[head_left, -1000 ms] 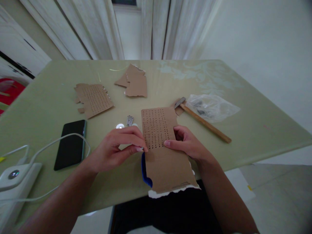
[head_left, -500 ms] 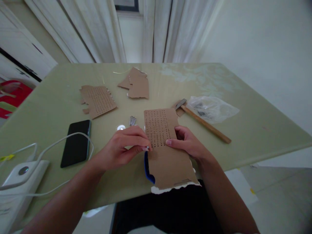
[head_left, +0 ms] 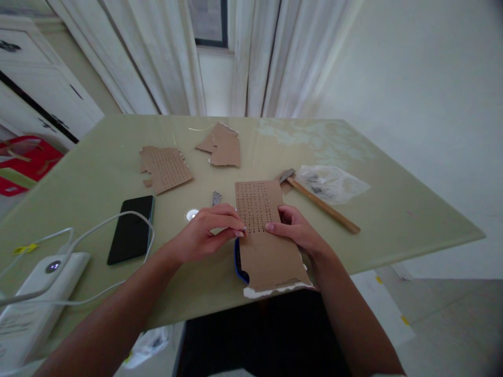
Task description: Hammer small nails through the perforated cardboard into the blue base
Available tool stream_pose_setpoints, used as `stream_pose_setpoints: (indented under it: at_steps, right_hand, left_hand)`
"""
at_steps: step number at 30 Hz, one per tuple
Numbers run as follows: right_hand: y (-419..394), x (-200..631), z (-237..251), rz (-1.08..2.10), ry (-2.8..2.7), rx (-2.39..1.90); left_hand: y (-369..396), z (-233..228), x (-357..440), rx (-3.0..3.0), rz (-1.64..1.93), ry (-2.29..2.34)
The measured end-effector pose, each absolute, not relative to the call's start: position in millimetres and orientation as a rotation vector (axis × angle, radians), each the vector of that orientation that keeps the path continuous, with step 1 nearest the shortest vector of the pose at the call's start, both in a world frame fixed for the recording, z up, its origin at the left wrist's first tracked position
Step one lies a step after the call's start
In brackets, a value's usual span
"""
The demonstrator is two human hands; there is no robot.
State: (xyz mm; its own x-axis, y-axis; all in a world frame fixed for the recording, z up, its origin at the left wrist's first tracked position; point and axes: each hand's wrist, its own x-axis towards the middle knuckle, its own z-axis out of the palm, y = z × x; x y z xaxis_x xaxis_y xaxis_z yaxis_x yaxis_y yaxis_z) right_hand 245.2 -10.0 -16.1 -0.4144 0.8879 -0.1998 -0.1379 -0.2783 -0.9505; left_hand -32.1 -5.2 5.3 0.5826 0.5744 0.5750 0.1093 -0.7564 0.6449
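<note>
A piece of brown cardboard (head_left: 271, 262) with rows of punched holes rests over a blue-edged thing (head_left: 237, 257), mostly hidden, at the table's near edge. My right hand (head_left: 294, 228) grips the cardboard's right side, thumb on top and fingers under it. At the left edge, by the lowest row of holes, my left hand (head_left: 214, 230) pinches a small nail; only its greyish head shows between thumb and fingertips. Several loose nails (head_left: 216, 198) lie just beyond this hand, with a shiny round white thing (head_left: 192, 214) beside them.
A hammer (head_left: 322, 203) and a clear plastic bag (head_left: 334, 183) lie to the right. Further back are a holed cardboard scrap (head_left: 168, 170) and torn cardboard pieces (head_left: 226, 149). On the left are a phone (head_left: 131, 230), a white power strip (head_left: 47, 288) and cables.
The view has tilted up slightly, so the table sits a little lower. My left hand stays pinched at the cardboard's left edge, and my right hand keeps its grip.
</note>
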Motion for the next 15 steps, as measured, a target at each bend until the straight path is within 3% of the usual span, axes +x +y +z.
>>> stream_pose_setpoints:
  at_steps: [15]
  right_hand:
    - [-11.5,248.6,-17.3,1.749,-1.248,-1.054]
  left_hand:
    - [-4.9,2.7,-36.0,2.100,1.037,0.651]
